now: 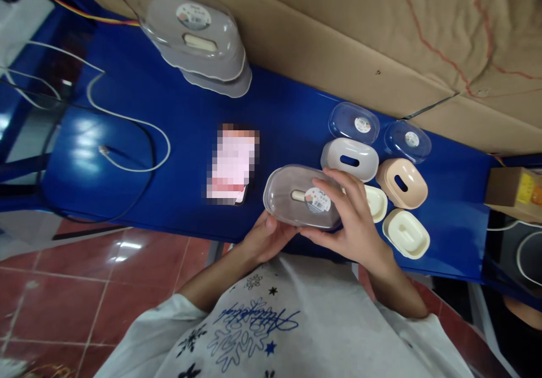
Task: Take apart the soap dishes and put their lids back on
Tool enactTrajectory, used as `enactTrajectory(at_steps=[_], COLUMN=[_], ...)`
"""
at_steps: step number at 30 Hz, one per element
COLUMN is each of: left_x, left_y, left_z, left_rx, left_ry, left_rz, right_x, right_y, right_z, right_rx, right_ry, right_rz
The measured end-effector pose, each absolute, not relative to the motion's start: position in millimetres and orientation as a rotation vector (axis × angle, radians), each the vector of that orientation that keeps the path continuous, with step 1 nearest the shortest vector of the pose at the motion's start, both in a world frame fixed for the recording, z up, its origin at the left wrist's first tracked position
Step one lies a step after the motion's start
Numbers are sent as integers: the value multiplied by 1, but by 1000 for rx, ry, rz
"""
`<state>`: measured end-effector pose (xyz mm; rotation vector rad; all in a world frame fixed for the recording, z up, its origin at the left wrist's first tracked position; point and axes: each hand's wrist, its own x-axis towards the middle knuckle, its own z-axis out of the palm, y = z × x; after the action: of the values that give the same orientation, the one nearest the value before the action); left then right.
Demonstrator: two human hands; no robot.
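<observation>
A grey soap box with a clear lid (302,197) and a round sticker is held at the blue table's (178,141) near edge. My left hand (266,238) grips its near left corner from below, thumb on the rim. My right hand (353,217) wraps over its right end, fingers curled on the lid. Just right of it lie a white tray (349,159), a peach tray (401,183), a cream tray (406,233) and another cream piece (376,202) partly behind my right hand. Two clear lids (354,122) (407,140) lie beyond them.
A stack of lidded grey boxes (199,42) stands at the table's far left. A pixelated flat object (232,163) lies in the middle. White cable (127,121) loops across the left part. Cardboard (381,28) borders the far side; a brown carton (514,192) sits at the right. Red tiled floor lies below.
</observation>
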<state>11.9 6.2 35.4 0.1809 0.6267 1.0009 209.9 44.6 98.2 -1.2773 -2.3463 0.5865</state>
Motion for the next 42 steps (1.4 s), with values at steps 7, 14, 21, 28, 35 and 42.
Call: enactTrajectory(at_steps=[7,14,21,28,35,42], left_x=[17,13,11,11,24,5], left_y=[4,0,-11,-16,-2,1], left_z=[33,29,14,9,17,23], left_rx=[177,373,466,549,478,560], left_ry=[741,761,742,756,737,728], left_rz=[1069,1103,1095,1085,1121,1140], right_x=[213,219,223,228,231,232], right_y=[36,34,28,22,28,22], right_z=[69,76,79,81,75,65], right_rx=[-1178,-1117,-1124,-1156,-1110,-1067], right_ry=[-2230,-2328,-2338,-2382,-2301,-2290], right_rz=[616,593,506,428,434,492])
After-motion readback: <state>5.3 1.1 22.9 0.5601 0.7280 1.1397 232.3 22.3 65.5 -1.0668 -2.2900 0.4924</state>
